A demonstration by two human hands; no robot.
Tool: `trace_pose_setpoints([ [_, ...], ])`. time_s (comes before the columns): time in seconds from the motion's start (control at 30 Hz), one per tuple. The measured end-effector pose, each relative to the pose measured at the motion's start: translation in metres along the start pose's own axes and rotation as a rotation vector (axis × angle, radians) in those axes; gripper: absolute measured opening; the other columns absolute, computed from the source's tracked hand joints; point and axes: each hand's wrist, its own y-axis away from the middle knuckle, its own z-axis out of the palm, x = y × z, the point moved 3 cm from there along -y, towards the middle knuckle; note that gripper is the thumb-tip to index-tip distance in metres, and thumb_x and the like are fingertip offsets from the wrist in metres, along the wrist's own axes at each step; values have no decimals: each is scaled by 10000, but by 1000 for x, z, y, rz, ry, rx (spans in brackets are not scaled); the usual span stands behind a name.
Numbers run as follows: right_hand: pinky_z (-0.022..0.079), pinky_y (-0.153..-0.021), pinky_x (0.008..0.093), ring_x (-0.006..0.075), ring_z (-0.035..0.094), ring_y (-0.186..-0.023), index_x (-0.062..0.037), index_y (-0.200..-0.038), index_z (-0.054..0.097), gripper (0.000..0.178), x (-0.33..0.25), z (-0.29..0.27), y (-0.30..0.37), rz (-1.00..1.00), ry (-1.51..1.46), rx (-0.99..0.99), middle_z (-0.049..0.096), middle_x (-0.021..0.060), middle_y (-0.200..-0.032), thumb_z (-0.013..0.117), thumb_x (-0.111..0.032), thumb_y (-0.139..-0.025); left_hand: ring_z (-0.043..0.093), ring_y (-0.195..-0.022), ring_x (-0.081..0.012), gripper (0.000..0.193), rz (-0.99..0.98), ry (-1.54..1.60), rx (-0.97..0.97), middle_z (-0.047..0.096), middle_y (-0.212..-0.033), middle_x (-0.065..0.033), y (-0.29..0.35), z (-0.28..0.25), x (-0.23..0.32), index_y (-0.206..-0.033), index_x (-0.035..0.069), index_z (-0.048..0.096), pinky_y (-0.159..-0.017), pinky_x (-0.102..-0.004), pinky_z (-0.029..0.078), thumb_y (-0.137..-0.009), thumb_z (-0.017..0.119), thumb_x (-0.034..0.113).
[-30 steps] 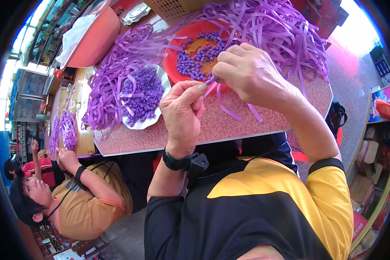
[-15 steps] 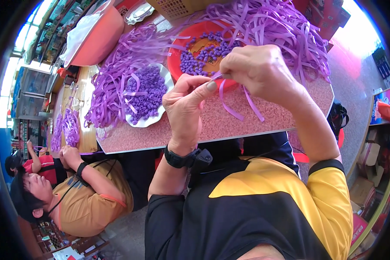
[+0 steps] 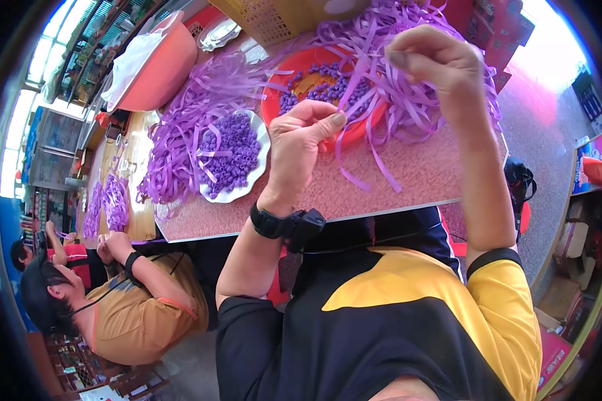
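Note:
My left hand (image 3: pixel 294 147) pinches a purple ribbon (image 3: pixel 383 167) between thumb and forefinger, and its loose ends hang over the pink tabletop. My right hand (image 3: pixel 441 67) is raised apart, over a heap of purple ribbons (image 3: pixel 411 110). Its fingers are curled together and slightly blurred; what they hold, if anything, is unclear. Behind my left hand stands a red bowl (image 3: pixel 271 97) with purple beads (image 3: pixel 328 87) in it. Left of that hand, a white scalloped dish (image 3: pixel 263 147) carries many more purple beads (image 3: pixel 233 154). Another ribbon heap (image 3: pixel 170 144) lies beside the dish.
A pink basin (image 3: pixel 157 73) with white material inside stands at the far left, near a yellow perforated crate (image 3: pixel 264 23). At left, a seated person (image 3: pixel 140 307) has both hands raised near hanging ribbon bundles (image 3: pixel 116 204). Someone else in red sits beyond. Cartons (image 3: pixel 572 247) line the right side.
My right hand has moved up and to the right, away from my left hand. The left hand still pinches the ribbon and has shifted slightly right. The neighbour's head has turned.

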Motion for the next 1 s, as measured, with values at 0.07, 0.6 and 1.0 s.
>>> trace_pose_setpoints([
  [0.07,419,-570,170,26,532,-645,-21,-971,740,179,8,14,0,131,-49,-66,683,-4,-830,624,44,-851,593,-640,-63,135,-26,-7,-50,683,-774,-13,-1,5,0,-943,18,713,-547,-197,417,-870,754,124],
  [0.6,365,-468,189,32,485,-503,-8,-847,688,136,23,22,3,480,-69,-606,562,-27,-612,733,-137,-848,478,-595,-33,110,-21,94,-40,608,-723,25,5,22,16,-924,-3,710,-533,-180,349,-881,742,94],
  [1.0,310,-421,209,61,470,-488,8,-893,608,245,8,11,3,287,-605,-385,541,-5,-651,649,-232,-918,531,-562,-44,141,11,78,-130,643,-729,-3,5,26,7,-945,4,692,-484,-181,352,-901,733,131],
])
